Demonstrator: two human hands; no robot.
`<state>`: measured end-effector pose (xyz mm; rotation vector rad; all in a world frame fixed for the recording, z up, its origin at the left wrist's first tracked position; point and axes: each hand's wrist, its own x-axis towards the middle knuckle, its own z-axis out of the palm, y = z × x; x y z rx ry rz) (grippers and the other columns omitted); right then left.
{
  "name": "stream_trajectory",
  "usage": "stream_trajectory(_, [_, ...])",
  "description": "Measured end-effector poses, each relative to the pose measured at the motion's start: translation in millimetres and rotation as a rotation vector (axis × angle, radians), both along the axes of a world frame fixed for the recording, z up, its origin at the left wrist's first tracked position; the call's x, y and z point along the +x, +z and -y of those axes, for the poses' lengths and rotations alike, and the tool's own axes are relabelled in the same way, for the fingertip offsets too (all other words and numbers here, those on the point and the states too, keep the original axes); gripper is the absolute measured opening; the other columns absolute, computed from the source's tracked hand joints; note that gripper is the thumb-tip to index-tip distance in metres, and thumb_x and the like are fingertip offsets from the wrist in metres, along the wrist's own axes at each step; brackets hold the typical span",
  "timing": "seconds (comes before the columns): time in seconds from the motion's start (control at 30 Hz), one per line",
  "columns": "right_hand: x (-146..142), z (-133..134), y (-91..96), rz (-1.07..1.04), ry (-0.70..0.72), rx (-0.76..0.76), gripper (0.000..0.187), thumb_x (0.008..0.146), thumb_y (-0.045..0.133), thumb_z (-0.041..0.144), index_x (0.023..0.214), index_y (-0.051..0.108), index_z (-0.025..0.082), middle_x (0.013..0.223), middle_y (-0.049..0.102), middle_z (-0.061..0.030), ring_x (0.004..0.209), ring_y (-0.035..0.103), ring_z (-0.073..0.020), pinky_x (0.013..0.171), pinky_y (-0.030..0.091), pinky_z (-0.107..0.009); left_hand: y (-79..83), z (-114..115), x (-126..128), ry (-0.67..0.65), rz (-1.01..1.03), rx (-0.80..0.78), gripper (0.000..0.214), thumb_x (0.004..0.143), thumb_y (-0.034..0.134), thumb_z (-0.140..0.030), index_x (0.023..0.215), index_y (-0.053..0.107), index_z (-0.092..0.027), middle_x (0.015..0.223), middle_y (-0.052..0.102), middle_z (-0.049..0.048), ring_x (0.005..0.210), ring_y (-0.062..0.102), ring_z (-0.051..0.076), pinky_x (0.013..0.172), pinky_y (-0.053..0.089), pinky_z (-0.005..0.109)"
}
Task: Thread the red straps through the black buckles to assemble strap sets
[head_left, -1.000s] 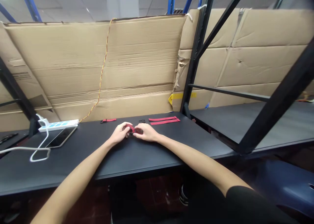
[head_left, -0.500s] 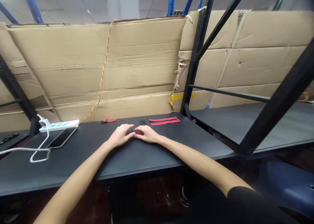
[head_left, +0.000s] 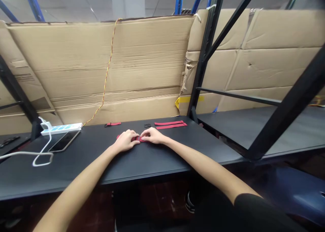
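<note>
My left hand is closed on a red webbing strap low over the black table, with one end of the strap showing past its far side. My right hand pinches the same strap from the right, thumb and forefinger close to my left fingertips. A dark buckle piece seems to sit on the strap between the two hands; its detail is too small to make out. Just behind my right hand lie black buckles. Two red strap lengths lie to the right of them.
At the back left is a short red strap with a black buckle. A white power strip, a phone and a white cable occupy the table's left. Cardboard panels and a black metal post stand behind.
The fingers of both hands have drawn in from a looser, arched pose to a pinch on the strap. More of the red strap now shows between and beside the hands.
</note>
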<state>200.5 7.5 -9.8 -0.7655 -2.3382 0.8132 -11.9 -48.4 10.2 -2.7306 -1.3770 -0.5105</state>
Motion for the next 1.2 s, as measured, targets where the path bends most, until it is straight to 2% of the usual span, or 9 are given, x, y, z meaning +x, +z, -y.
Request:
stream_trajectory(0.2, [10, -11, 6.8, 0.074, 0.016, -0.083, 0.023, 0.072, 0.064, 0.028, 0.088, 0.071, 0.013, 0.075, 0.070, -0.0041, 0.063, 0.057, -0.0132, 0.059, 0.042, -0.023, 2.6, -4, -7, 0.034, -0.028, -0.030, 0.029, 0.086, 0.055, -0.041, 0.104, 0.069, -0.023, 0.105, 0.064, 0.0067, 0.098, 0.057, 0.022, 0.082, 0.046, 0.031])
stream_trajectory(0.4, [37, -15, 25.5, 0.158, 0.014, -0.189, 0.025, 0.067, 0.066, 0.029, 0.085, 0.070, 0.012, 0.071, 0.066, -0.0029, 0.061, 0.053, -0.0121, 0.058, 0.041, -0.023, 3.0, -12, -19, 0.060, 0.016, -0.132, 0.030, 0.085, 0.055, -0.041, 0.104, 0.069, -0.022, 0.105, 0.063, 0.0067, 0.085, 0.060, 0.019, 0.075, 0.046, 0.027])
stream_trajectory(0.63, [62, -21, 41.0, 0.251, 0.013, -0.249, 0.026, 0.061, 0.068, 0.029, 0.082, 0.070, 0.013, 0.071, 0.066, -0.0025, 0.064, 0.055, -0.0133, 0.062, 0.041, -0.025, 3.8, -12, -20, 0.094, -0.002, -0.142, 0.031, 0.084, 0.054, -0.043, 0.102, 0.069, -0.024, 0.104, 0.062, 0.0063, 0.086, 0.059, 0.019, 0.073, 0.045, 0.028])
stream_trajectory(0.8, [96, -31, 44.1, 0.409, -0.146, -0.268, 0.024, 0.059, 0.071, 0.027, 0.079, 0.070, 0.014, 0.068, 0.066, -0.0010, 0.064, 0.057, -0.0141, 0.061, 0.041, -0.024, 0.6, -18, -35, 0.169, 0.002, -0.119, 0.035, 0.084, 0.053, -0.045, 0.104, 0.070, -0.022, 0.104, 0.062, 0.0081, 0.090, 0.060, 0.021, 0.076, 0.046, 0.029])
stream_trajectory(0.87, [103, -33, 44.9, 0.471, -0.239, -0.225, 0.026, 0.059, 0.072, 0.027, 0.082, 0.071, 0.015, 0.072, 0.068, -0.0020, 0.066, 0.059, -0.0151, 0.061, 0.042, -0.023, -1.9, -21, -40, 0.182, 0.020, -0.105, 0.036, 0.084, 0.054, -0.045, 0.106, 0.070, -0.020, 0.104, 0.063, 0.0085, 0.092, 0.060, 0.021, 0.079, 0.046, 0.029])
stream_trajectory(0.93, [98, -30, 43.7, 0.476, -0.359, -0.093, 0.026, 0.062, 0.073, 0.029, 0.084, 0.071, 0.015, 0.078, 0.070, -0.0035, 0.071, 0.061, -0.0162, 0.062, 0.042, -0.023, -3.8, -22, -41, 0.179, 0.037, -0.097, 0.037, 0.084, 0.055, -0.044, 0.107, 0.069, -0.020, 0.105, 0.064, 0.0084, 0.091, 0.060, 0.021, 0.080, 0.047, 0.029])
stream_trajectory(1.03, [67, -18, 35.2, 0.346, -0.467, 0.176, 0.020, 0.075, 0.065, 0.031, 0.086, 0.071, 0.016, 0.085, 0.070, -0.0058, 0.077, 0.061, -0.0173, 0.067, 0.042, -0.024, -3.7, -21, -38, 0.179, 0.077, -0.093, 0.038, 0.082, 0.057, -0.043, 0.112, 0.066, -0.020, 0.102, 0.066, 0.0069, 0.087, 0.061, 0.020, 0.077, 0.047, 0.029])
stream_trajectory(1.13, [28, -2, 22.4, 0.298, -0.239, 0.227, 0.022, 0.082, 0.061, 0.036, 0.087, 0.070, 0.016, 0.081, 0.069, -0.0055, 0.073, 0.060, -0.0165, 0.066, 0.041, -0.024, -0.9, -18, -34, 0.202, 0.117, -0.101, 0.035, 0.079, 0.062, -0.045, 0.105, 0.066, -0.021, 0.094, 0.068, 0.0044, 0.078, 0.062, 0.019, 0.070, 0.048, 0.028])
stream_trajectory(1.2, [14, 4, 16.8, 0.295, -0.189, 0.250, 0.023, 0.083, 0.062, 0.038, 0.087, 0.068, 0.016, 0.082, 0.068, -0.0059, 0.073, 0.059, -0.0167, 0.065, 0.040, -0.024, 0.4, -16, -33, 0.206, 0.124, -0.097, 0.032, 0.079, 0.063, -0.047, 0.096, 0.068, -0.021, 0.086, 0.068, 0.0033, 0.073, 0.062, 0.018, 0.066, 0.047, 0.027])
